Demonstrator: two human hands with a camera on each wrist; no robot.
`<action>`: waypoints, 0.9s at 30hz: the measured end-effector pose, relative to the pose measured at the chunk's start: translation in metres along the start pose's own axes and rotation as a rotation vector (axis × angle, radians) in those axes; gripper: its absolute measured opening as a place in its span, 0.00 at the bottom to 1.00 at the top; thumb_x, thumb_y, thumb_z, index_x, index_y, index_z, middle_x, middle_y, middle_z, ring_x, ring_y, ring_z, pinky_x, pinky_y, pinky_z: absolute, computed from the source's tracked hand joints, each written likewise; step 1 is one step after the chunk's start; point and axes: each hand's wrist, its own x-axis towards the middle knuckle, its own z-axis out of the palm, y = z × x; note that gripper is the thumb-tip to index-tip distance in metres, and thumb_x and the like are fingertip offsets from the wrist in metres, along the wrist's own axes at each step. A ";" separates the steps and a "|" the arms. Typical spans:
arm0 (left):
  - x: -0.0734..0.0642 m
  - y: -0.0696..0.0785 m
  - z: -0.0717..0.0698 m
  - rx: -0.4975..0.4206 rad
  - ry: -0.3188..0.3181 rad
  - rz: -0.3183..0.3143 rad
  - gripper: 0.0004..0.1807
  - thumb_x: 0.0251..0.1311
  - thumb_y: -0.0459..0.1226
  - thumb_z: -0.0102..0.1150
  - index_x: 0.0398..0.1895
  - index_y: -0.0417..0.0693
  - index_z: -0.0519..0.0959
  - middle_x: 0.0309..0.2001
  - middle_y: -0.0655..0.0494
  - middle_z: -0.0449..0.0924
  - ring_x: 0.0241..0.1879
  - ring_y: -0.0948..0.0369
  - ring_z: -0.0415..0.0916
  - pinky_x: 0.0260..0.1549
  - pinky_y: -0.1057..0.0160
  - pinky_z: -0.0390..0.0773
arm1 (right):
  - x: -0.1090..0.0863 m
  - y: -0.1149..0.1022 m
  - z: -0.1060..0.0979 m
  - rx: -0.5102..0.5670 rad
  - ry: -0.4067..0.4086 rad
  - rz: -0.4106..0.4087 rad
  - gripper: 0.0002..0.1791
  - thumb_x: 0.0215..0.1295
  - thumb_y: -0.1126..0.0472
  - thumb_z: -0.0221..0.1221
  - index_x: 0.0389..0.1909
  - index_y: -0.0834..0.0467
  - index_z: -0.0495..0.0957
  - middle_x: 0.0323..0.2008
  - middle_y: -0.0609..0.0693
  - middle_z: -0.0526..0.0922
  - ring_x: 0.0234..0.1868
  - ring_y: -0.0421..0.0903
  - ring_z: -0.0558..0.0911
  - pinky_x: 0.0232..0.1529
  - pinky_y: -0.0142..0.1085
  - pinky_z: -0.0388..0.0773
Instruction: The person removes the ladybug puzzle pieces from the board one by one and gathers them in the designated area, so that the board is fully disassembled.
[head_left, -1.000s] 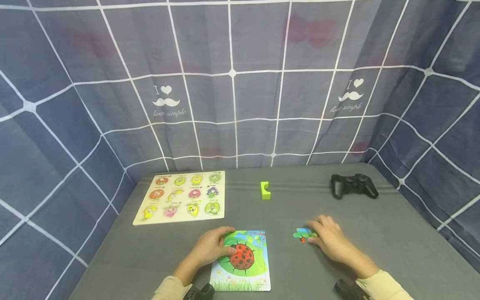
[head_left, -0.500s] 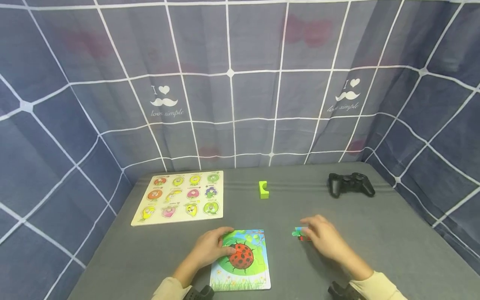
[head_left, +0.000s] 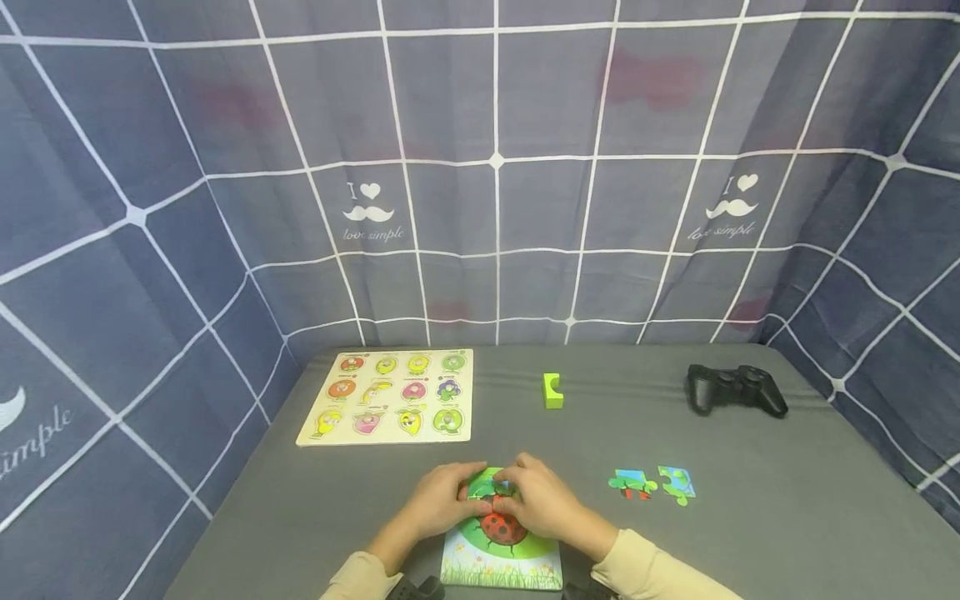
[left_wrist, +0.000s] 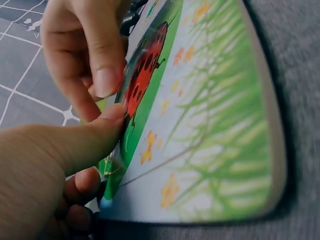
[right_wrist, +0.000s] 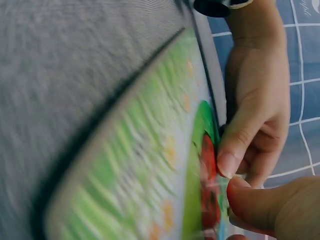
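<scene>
Gripping the ladybug jigsaw puzzle [head_left: 501, 567], at bottom centre of the head view, with the left hand [head_left: 438, 508] curled at its upper left edge; touching its upper part with the right hand [head_left: 546, 504], bent, too hidden to tell whether pinching anything.

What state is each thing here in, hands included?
Ladybug puzzle: on the table, partly hidden
Loose pieces: on the table, right of puzzle
Fruit board: lying flat, untouched
Green block: notch facing right
Game controller: lying untouched
Left hand: gripping the puzzle, thumb on top
Right hand: over the puzzle, hold unclear
</scene>
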 end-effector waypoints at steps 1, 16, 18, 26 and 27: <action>-0.001 0.002 0.000 0.016 -0.006 0.006 0.39 0.55 0.54 0.67 0.64 0.39 0.73 0.24 0.59 0.72 0.25 0.68 0.63 0.24 0.70 0.64 | -0.001 0.001 0.003 0.000 0.000 0.007 0.19 0.58 0.52 0.67 0.48 0.58 0.83 0.34 0.46 0.75 0.33 0.35 0.68 0.32 0.27 0.67; -0.017 0.003 -0.009 0.349 0.000 -0.046 0.37 0.55 0.65 0.58 0.66 0.61 0.73 0.29 0.64 0.62 0.29 0.65 0.54 0.30 0.68 0.54 | 0.003 0.000 0.011 0.013 0.034 0.020 0.23 0.51 0.50 0.71 0.46 0.59 0.85 0.33 0.46 0.77 0.32 0.34 0.68 0.29 0.24 0.68; -0.020 0.002 -0.013 0.359 -0.005 -0.060 0.37 0.54 0.65 0.59 0.66 0.62 0.73 0.28 0.63 0.61 0.29 0.64 0.54 0.29 0.68 0.54 | 0.006 -0.002 0.013 0.011 0.037 0.005 0.23 0.51 0.50 0.72 0.45 0.59 0.86 0.33 0.47 0.78 0.32 0.34 0.69 0.30 0.23 0.69; -0.032 -0.009 -0.018 0.347 0.064 -0.096 0.37 0.49 0.64 0.63 0.63 0.63 0.76 0.27 0.64 0.60 0.29 0.64 0.54 0.29 0.69 0.55 | 0.017 -0.014 0.025 0.002 0.051 -0.068 0.17 0.52 0.54 0.71 0.39 0.60 0.87 0.33 0.48 0.83 0.32 0.34 0.74 0.33 0.20 0.71; -0.032 -0.011 -0.017 0.347 0.072 -0.099 0.37 0.49 0.65 0.63 0.63 0.63 0.76 0.27 0.64 0.60 0.29 0.64 0.54 0.29 0.69 0.55 | 0.018 -0.016 0.025 0.003 0.055 -0.070 0.15 0.52 0.55 0.71 0.37 0.60 0.87 0.33 0.48 0.83 0.32 0.34 0.74 0.33 0.19 0.71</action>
